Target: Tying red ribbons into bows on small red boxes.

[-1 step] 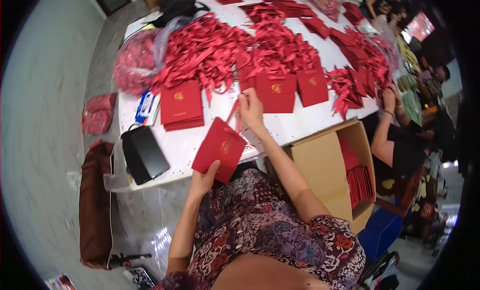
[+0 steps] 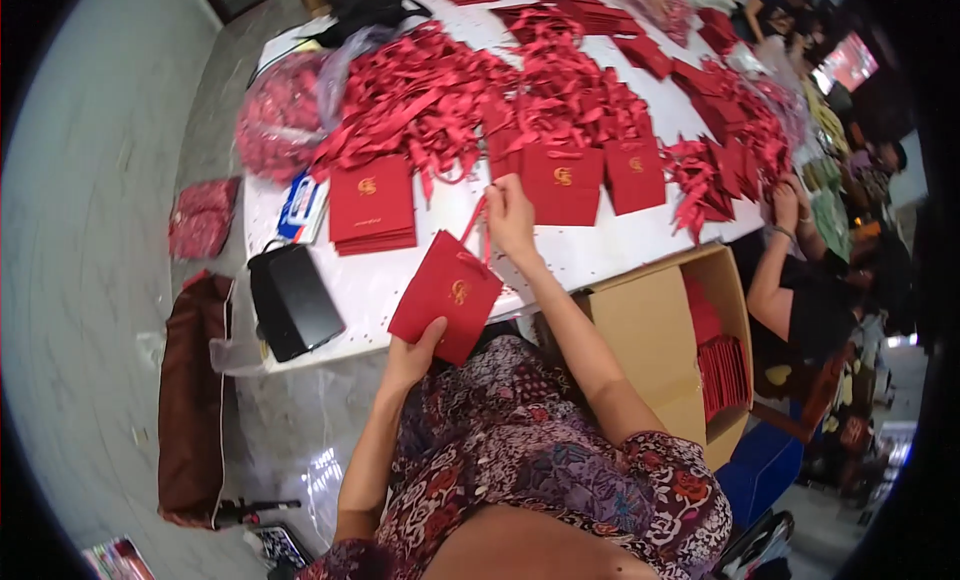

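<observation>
A small red paper bag [image 2: 447,298] with a gold emblem is tilted in front of me at the table's near edge. My left hand [image 2: 412,352] grips its lower left corner, thumb on the front face. From the bag's upper edge a red ribbon [image 2: 475,222] runs up to my right hand [image 2: 511,216], whose closed fingers pinch it. Just beyond lie a stack of red bags [image 2: 372,206] on the left and another red bag [image 2: 563,187] on the right. Behind them spreads a big heap of red ribbons [image 2: 425,95].
The white table [image 2: 440,212] also bears a black tablet-like device [image 2: 296,302], a blue-and-white packet [image 2: 298,208] and a plastic sack of red material [image 2: 278,125]. An open cardboard box [image 2: 640,317] with red bags stands at my right. Beyond it a co-worker's arm [image 2: 772,270] reaches to the table.
The view has shifted slightly, so the table sits a little further right and higher. Both hands keep the same hold on the bag and ribbon.
</observation>
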{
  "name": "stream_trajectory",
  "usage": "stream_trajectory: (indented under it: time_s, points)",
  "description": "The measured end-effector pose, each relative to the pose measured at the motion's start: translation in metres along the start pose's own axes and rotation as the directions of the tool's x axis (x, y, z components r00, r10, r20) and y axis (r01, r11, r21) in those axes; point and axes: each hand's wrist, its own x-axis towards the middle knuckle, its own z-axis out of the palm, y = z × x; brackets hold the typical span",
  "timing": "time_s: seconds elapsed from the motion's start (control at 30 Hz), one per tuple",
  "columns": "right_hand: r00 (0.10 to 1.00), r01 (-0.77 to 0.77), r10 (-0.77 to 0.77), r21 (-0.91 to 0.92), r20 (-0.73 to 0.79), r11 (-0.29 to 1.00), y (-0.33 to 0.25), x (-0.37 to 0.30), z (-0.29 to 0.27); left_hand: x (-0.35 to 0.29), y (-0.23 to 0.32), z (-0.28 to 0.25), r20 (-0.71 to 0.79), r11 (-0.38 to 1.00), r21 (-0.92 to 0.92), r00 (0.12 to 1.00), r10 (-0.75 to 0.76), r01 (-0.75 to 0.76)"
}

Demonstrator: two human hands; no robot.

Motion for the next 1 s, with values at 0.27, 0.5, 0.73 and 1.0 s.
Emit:
stream_trajectory:
  time_s: [0.27,0.5,0.73,1.0]
  points:
    - [0.955,-0.188,0.156,0.110,0.252,0.976,0.016,0.004,0.020,-0.018,0.024,-0.018,-0.173,1.000,0.002,0.985,0.023,-0.023]
    - [0.807,0.502,-0.337,-0.263,0.485,0.824,0.011,0.022,0.056,-0.024,0.055,-0.013,0.106,0.503,0.778,0.867,0.486,-0.377]
    - [0.840,0.499,-0.401,-0.232,0.365,0.835,0.019,0.025,0.058,-0.016,-0.003,0.017,0.231,0.294,0.892,0.904,0.359,-0.345]
    - [0.932,0.338,-0.358,0.215,0.060,0.916,-0.020,-0.005,-0.030,0.026,-0.010,0.014,0.172,0.409,0.832,0.875,0.453,-0.375]
